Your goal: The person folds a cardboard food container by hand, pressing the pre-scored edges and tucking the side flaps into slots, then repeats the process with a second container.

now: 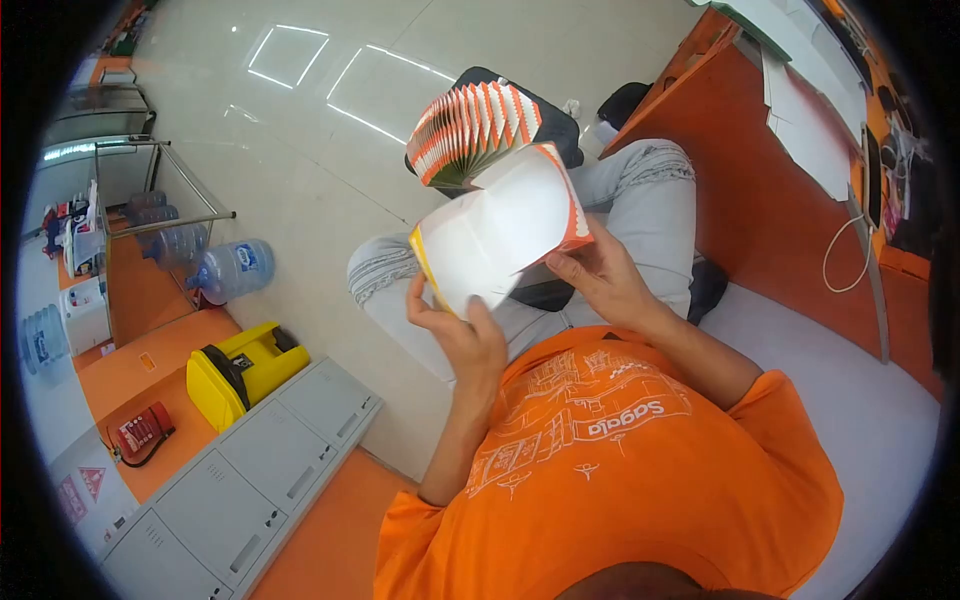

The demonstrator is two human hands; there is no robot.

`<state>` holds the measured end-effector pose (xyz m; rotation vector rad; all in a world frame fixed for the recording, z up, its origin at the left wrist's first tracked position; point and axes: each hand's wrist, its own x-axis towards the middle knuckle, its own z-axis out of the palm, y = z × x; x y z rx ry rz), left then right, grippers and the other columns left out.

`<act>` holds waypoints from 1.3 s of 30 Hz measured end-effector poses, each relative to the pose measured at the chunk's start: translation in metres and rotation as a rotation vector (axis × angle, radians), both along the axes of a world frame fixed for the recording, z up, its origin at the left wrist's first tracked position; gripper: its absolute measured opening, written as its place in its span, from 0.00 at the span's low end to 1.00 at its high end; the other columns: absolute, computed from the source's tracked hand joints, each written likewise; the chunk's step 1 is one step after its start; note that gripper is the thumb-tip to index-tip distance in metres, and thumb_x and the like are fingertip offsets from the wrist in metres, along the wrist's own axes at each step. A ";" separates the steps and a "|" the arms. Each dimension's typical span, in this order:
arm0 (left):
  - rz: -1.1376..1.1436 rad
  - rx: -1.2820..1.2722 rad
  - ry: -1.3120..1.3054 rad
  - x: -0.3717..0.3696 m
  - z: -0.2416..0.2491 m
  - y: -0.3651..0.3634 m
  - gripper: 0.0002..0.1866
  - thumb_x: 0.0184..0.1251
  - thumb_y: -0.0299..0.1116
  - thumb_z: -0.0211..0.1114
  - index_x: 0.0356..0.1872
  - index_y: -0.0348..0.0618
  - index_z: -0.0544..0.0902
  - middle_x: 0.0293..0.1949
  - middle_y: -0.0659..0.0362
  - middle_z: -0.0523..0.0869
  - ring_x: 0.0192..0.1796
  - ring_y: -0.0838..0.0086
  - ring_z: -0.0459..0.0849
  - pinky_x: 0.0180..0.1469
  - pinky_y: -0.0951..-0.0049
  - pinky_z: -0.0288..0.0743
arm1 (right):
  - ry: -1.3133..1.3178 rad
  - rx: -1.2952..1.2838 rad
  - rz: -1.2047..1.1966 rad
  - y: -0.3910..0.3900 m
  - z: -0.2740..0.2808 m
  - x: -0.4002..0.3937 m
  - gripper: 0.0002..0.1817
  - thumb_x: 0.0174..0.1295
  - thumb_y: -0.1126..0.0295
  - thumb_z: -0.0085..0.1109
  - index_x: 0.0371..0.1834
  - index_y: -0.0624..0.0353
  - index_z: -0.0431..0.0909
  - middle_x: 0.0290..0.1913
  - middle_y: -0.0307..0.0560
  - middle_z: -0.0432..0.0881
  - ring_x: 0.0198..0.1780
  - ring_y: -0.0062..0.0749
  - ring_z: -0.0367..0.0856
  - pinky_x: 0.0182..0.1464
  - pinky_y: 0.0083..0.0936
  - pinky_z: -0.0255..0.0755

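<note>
In front of my lap I hold a paper food box (505,225), partly folded, with a white inside, orange patterned edges and a yellow rim. My left hand (460,335) is closed on the near left side, thumb on the white inner face and fingers at the yellow edge. At the near right corner, my right hand (605,275) grips with its thumb along the edge and its fingers underneath. Just beyond the box, a fanned stack of orange-and-white paper boxes (470,130) with zigzag edges rests on a dark surface (560,135).
Left are grey lockers (235,500), a yellow bin (225,385), a red fire extinguisher (143,432) and large water bottles (240,270) by a metal-framed rack (170,190). An orange desk panel (770,220) stands close on my right.
</note>
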<state>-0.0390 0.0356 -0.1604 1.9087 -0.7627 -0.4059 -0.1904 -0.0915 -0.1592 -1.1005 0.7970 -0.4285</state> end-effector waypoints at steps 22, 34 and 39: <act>-0.642 0.022 0.141 0.030 0.088 -0.076 0.27 0.73 0.26 0.62 0.67 0.26 0.64 0.47 0.39 0.85 0.46 0.54 0.87 0.51 0.59 0.79 | 0.210 -0.653 -0.373 -0.033 0.037 -0.008 0.16 0.73 0.71 0.59 0.57 0.69 0.77 0.36 0.55 0.88 0.38 0.32 0.87 0.43 0.29 0.78; -0.457 -0.069 -0.154 0.041 0.083 -0.087 0.14 0.69 0.19 0.50 0.54 0.29 0.72 0.42 0.33 0.83 0.43 0.37 0.83 0.48 0.48 0.74 | -0.145 -0.886 -0.163 -0.014 0.054 0.005 0.21 0.77 0.66 0.59 0.67 0.65 0.70 0.40 0.53 0.87 0.38 0.37 0.89 0.38 0.29 0.81; -0.420 -0.125 -0.010 0.023 0.075 -0.083 0.17 0.66 0.21 0.52 0.56 0.29 0.70 0.43 0.37 0.82 0.46 0.43 0.82 0.53 0.52 0.74 | -0.079 -0.891 -0.181 -0.019 0.059 0.005 0.16 0.75 0.67 0.63 0.57 0.66 0.73 0.36 0.50 0.87 0.35 0.29 0.87 0.35 0.24 0.79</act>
